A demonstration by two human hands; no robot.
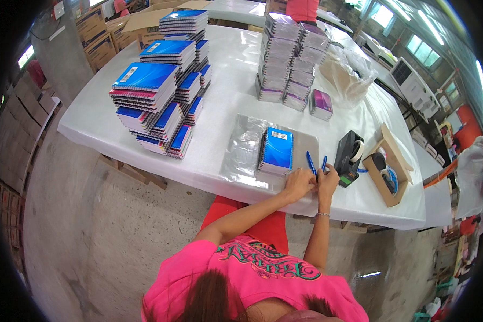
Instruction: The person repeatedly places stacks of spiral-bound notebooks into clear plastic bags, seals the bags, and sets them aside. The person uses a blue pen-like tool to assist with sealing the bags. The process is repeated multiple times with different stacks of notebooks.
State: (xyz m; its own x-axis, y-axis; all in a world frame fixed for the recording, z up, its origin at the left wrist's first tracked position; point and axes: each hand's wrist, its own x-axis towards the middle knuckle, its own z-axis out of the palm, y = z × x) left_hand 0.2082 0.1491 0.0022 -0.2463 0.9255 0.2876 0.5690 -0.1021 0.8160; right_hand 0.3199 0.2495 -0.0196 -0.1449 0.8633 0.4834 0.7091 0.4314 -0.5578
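Note:
At the table's near edge my left hand (299, 184) and my right hand (327, 181) are close together, fingers closed. Two slim blue pen-like pieces (310, 161) stick up between them; whether they are joined is unclear. The right fingers pinch the one nearer them, while what the left fingertips hold is partly hidden. Just left of my hands, a small stack of blue spiral notebooks (278, 150) lies on clear plastic sleeves (241, 147). To the right sits a black tape dispenser (349, 159) with a roll of tape.
Tall stacks of blue spiral notebooks (150, 80) stand at the left of the white-covered table (220, 70). Purple-covered notebooks in plastic (279, 59) are piled at the back, beside a crumpled clear bag (349, 70). An open cardboard box (389, 177) with tape rolls lies at right.

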